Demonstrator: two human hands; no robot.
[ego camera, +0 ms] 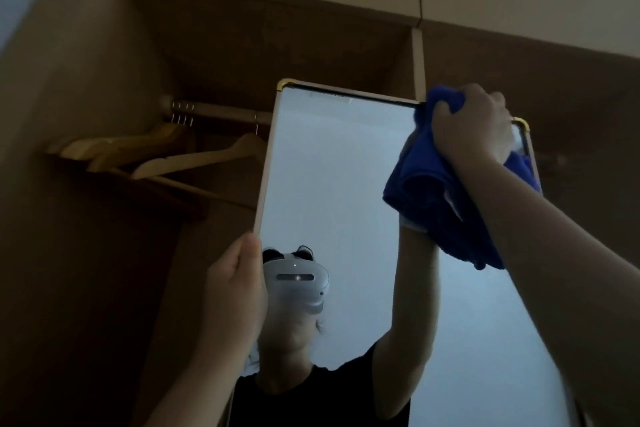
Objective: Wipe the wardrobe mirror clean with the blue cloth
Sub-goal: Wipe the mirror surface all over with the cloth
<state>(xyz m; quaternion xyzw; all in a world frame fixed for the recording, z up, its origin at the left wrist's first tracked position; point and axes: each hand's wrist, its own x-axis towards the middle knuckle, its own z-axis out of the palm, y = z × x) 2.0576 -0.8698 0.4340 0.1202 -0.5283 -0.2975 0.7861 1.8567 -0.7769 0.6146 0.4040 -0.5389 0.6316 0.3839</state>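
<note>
While the wooden hangers hang idle on the wardrobe rail at far left, the work itself sits to the right of them, on the framed wardrobe mirror that stands open in front of the closet. At the mirror's left edge the left hand steadies the frame, thumb on the near face and fingers wrapped round behind the edge. Across the glass, near the top right corner with its brass cap, the right hand is clenched on a bunched part of the blue cloth and presses it against the upper rim, the rest of the cloth drooping below the wrist.

The step in hand looks like wiping the top right area of the glass. Most of the pane below and to the left appears untouched by the cloth at this moment, so the next move probably calls for sweeping the cloth leftward along the top edge, then working down in passes, while the left hand holds the frame against the push.
</note>
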